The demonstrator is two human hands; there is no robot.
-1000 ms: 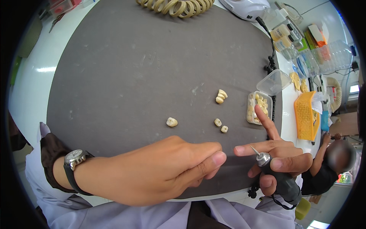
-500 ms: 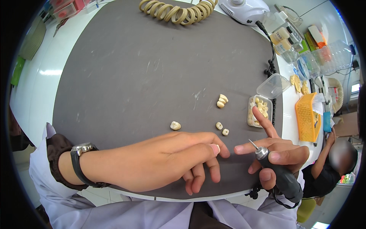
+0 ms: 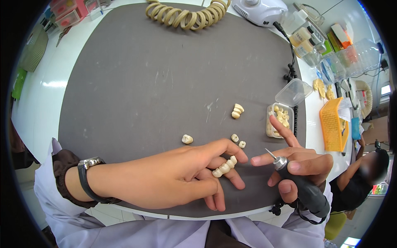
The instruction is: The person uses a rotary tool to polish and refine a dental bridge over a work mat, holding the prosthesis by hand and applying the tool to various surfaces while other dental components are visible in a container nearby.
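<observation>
A cream dental bridge [image 3: 224, 168], several tooth crowns joined in a row, lies across the fingers of my left hand [image 3: 173, 175]. The left thumb is apart from it, and the fingers curl under and beside it. My right hand [image 3: 312, 163] grips a dark rotary handpiece [image 3: 304, 190] with a silver collar. Its thin pointed bur [image 3: 271, 154] aims up and left, apart from the bridge. The right index finger reaches forward past the tool, while another finger sticks up near the small clear box [image 3: 269, 131] of tooth-coloured pieces.
On the grey mat [image 3: 136, 82] sit a single crown [image 3: 187, 139], two small crowns [image 3: 238, 141] and a joined cream piece [image 3: 237, 110]. A coiled beige hose [image 3: 186, 18] lies at the far edge. Bottles [image 3: 304, 41] and a yellow basket [image 3: 331, 128] stand right; a person [image 3: 351, 177] sits beyond.
My left thumb has moved down and away from the fingertips, and the bridge now shows on the fingers. The right hand keeps its grip on the handpiece. The view has shifted slightly.
</observation>
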